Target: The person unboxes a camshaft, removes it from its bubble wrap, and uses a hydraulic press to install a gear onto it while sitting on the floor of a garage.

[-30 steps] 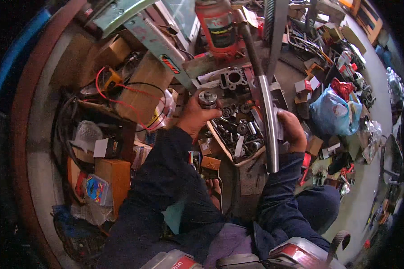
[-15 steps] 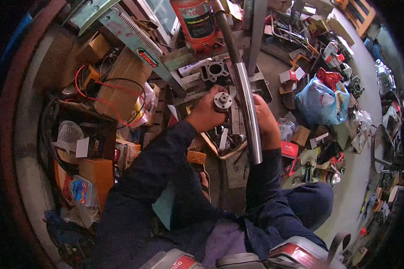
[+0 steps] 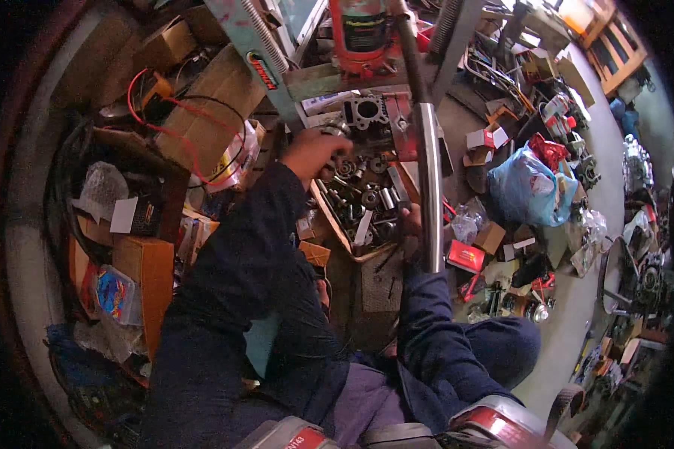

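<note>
My left hand (image 3: 311, 155) is closed at the far left of a parts tray (image 3: 334, 228), its fingers curled by a round metal part (image 3: 337, 129) that shows just beyond them. Past that hand, to its right, lies a grey cylinder block (image 3: 367, 111) with a round bore. Loose gears, bolts and sleeves fill the tray. My right hand (image 3: 410, 220) is low at the tray's right edge, mostly behind a shiny steel pipe (image 3: 430, 187); its fingers are too hidden to read. The pipe slants up to a darker rod beside a red hydraulic jack (image 3: 361, 34).
Green press frame legs (image 3: 258, 60) stand around the jack. To the right are a blue plastic bag (image 3: 532, 183), a red box (image 3: 466, 256) and many loose parts. Cardboard boxes (image 3: 144, 280) and a red cable (image 3: 195, 161) crowd the left side.
My left hand has moved away from the middle, outward and left, with the round metal part. My right hand has dropped lower behind the pipe, and the tray's contents show now. The view has shifted.
</note>
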A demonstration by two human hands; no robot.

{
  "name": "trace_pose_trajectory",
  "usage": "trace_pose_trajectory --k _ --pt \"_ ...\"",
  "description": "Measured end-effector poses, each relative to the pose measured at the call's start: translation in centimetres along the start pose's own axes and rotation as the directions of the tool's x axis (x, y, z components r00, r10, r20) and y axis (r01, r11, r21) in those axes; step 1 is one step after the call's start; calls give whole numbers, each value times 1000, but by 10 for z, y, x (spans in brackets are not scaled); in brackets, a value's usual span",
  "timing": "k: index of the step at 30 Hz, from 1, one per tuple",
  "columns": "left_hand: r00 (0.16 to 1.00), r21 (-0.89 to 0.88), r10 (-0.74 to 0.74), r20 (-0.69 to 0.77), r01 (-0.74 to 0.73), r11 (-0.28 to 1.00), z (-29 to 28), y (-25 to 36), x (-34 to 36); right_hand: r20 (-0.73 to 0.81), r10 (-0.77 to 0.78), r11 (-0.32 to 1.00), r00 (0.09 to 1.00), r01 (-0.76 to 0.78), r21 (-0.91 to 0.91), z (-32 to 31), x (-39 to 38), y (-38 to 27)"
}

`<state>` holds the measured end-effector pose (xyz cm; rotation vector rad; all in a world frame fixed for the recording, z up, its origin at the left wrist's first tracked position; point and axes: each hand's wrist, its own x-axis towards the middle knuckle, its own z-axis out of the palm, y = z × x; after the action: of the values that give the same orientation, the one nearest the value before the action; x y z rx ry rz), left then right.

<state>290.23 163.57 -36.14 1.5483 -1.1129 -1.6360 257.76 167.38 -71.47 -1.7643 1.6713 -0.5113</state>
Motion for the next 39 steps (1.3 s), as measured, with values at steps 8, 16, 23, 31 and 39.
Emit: trace_pose_trajectory --k 8,16,23,31,39 --pt "998 -573 63 18 -41 819 -45 -9 -27 -569 101 995 816 -94 42 -123 24 -233" --pt "987 -577 113 113 -27 817 -17 7 -11 -183 21 853 983 78 517 -97 102 -210" --pt "981 -628 13 195 115 770 -27 11 -26 -200 42 477 979 156 865 -74 115 -195" --pt "971 -525 32 235 99 845 -33 1 -13 -59 167 980 984 -159 119 -107 134 -191" --pt "954 -472 -112 277 236 850 -46 -27 15 251 -144 633 957 -106 767 -134 35 -278"
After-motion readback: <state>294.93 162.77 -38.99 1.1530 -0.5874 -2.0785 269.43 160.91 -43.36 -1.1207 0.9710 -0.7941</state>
